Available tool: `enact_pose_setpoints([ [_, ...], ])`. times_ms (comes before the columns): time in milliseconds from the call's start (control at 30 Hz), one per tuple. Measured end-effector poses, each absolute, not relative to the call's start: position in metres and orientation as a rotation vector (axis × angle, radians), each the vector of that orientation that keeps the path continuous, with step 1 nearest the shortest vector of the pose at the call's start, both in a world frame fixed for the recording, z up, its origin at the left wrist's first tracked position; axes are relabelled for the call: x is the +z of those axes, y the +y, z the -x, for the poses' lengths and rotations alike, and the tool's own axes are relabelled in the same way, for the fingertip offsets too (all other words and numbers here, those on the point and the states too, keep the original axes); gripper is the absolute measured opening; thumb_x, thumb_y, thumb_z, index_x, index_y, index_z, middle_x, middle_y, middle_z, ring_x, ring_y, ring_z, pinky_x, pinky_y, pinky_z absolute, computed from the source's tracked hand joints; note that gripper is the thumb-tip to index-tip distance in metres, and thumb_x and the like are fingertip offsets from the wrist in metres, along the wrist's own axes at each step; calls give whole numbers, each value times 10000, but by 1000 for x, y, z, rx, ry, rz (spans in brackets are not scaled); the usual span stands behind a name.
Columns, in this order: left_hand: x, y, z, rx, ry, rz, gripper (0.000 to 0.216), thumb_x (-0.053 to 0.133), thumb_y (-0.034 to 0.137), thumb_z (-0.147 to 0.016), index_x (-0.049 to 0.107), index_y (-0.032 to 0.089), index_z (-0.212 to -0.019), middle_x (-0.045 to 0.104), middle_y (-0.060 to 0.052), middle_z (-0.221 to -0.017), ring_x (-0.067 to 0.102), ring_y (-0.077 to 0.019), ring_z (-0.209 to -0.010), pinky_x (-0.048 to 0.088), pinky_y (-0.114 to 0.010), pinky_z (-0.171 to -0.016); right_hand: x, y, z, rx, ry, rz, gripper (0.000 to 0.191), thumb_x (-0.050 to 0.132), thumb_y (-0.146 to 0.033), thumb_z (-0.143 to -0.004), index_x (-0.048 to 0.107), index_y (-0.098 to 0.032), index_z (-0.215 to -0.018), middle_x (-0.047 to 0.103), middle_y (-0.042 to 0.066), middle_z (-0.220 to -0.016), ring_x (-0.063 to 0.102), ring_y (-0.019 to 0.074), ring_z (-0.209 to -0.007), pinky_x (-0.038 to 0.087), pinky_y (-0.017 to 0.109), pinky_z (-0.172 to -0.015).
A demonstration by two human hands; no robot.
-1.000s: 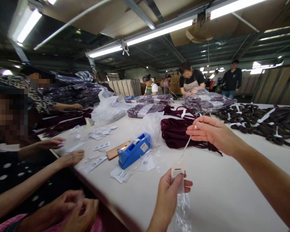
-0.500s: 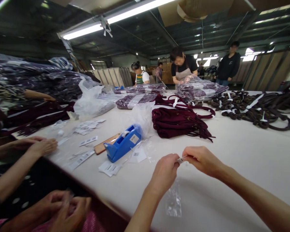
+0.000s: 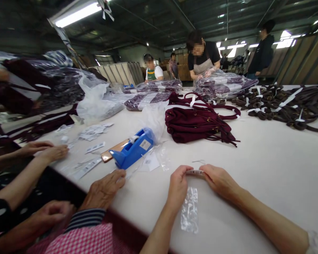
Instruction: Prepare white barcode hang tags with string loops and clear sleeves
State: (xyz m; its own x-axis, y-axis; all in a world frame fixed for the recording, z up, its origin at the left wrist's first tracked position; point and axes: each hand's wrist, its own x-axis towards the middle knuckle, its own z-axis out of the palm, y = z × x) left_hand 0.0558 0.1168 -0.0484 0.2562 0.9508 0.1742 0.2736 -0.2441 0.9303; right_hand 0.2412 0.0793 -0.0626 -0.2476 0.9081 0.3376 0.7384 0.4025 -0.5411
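Observation:
My left hand and my right hand pinch opposite ends of a small white printed label, stretched between them just above the table. Below my left hand is a small clear plastic bag; whether my fingers touch it I cannot tell. A thin tie lies on the table beyond the label. Further off sits a folded maroon cloth bag with drawstrings and a handle. To the left stands a blue tape dispenser, with white labels beside it.
A co-worker's hand reaches over the near edge towards the dispenser. Another person's hands are on the table at left. A phone lies by the dispenser. Brown straps and wrapped bags fill the far side.
My hands have drawn slightly apart, so more of the label shows between them. A co-worker's hand has come up to the dispenser, and the small labels in front of it are hidden or gone.

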Motion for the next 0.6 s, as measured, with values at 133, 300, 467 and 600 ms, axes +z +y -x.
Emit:
enact_pose_setpoints([
  [133,-21,103,-42,975,1341,-1890,301,418,178,-863,594,200,-1105,639,-87,-1128,575,-225,-1080,405,-389,-962,-60,82,-252,367,-1981,1415,211,367,-209,-948,576,-193,-967,635,73,-882,580,204,-806,426,318,-743],
  [300,2,54,-39,430,1792,-2273,212,504,429,-865,522,217,-860,598,-66,-901,562,-268,-867,389,-364,-709,-58,83,-272,395,-1837,1483,165,415,-235,-932,573,-196,-902,608,30,-764,547,178,-674,396,297,-647],
  [467,-9,34,-46,186,1910,-2264,257,627,423,-764,507,210,-843,600,-86,-950,548,-264,-877,336,-332,-686,-57,80,-274,458,-1825,1480,176,422,-233,-920,592,-188,-914,603,16,-748,531,170,-664,374,290,-641],
  [600,-15,42,-43,262,1787,-2178,119,585,299,-775,513,209,-745,599,-26,-824,537,-211,-804,315,-305,-676,-55,78,-271,506,-1804,1455,185,429,-237,-913,606,-185,-925,608,17,-763,528,170,-684,369,292,-660],
])
